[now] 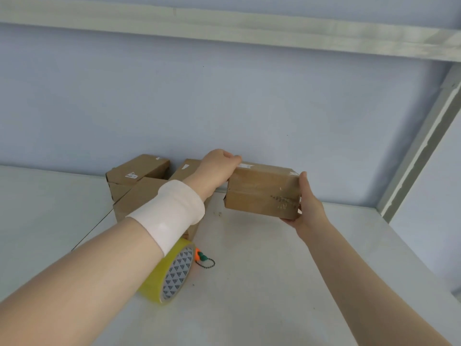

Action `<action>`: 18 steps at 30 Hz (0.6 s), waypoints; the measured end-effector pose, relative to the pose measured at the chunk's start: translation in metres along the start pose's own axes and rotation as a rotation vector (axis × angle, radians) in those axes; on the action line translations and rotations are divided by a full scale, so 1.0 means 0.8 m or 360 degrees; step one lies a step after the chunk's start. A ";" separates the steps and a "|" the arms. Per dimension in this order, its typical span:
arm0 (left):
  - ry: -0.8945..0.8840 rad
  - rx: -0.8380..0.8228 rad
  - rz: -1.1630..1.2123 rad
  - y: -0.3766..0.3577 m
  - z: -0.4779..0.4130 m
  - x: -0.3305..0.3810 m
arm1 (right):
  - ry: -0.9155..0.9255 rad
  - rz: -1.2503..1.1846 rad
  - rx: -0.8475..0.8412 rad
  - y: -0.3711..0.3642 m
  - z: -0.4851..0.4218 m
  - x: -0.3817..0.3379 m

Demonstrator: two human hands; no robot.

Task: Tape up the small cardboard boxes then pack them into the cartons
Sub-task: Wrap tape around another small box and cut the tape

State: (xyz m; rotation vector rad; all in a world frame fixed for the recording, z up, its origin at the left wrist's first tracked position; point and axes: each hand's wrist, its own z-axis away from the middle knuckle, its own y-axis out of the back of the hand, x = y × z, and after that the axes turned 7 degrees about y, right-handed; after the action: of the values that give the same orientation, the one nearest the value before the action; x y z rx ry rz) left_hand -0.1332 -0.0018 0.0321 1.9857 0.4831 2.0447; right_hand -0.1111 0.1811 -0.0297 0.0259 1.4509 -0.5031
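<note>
White flat bench is loaded at 10 o'clock with a pile of brown cardboard boxes. One small brown cardboard box is held at 1 o'clock, clamped by left grip over its top left end and right grip round its right end. Tape on it cannot be told. Stage judged early; cartons unseen. Yellow tape roll is partly hidden at 7 o'clock under the left forearm, with an orange-green bead-chain trinket beside it.

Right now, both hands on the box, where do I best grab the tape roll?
The tape roll stands on edge, core facing right, its other side under the left forearm; probably hook fingers into the core from the right.
</note>
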 end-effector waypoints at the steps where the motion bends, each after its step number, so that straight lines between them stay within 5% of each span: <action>1: 0.0001 0.0006 0.0076 -0.001 0.006 -0.001 | 0.0005 -0.0046 -0.0020 0.007 0.006 -0.001; 5: 0.0103 -0.0002 0.0359 -0.008 0.029 -0.010 | 0.0138 -0.0097 -0.0128 0.029 0.029 -0.003; 10: 0.0160 -0.0206 0.0193 -0.021 0.050 -0.021 | 0.0467 0.0175 -0.0336 0.041 0.062 -0.002; 15: -0.0049 -0.0093 0.0081 -0.028 0.059 -0.020 | 0.0666 0.0330 -0.0623 0.044 0.088 -0.005; 18: -0.0143 -0.0132 0.0019 -0.028 0.067 -0.023 | 0.0636 0.0296 -0.0560 0.045 0.091 -0.007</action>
State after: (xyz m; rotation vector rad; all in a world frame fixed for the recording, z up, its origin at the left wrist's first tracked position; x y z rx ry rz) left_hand -0.0803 0.0144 0.0072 2.0256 0.3629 1.9399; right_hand -0.0309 0.1921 -0.0245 -0.0195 1.8914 -0.0848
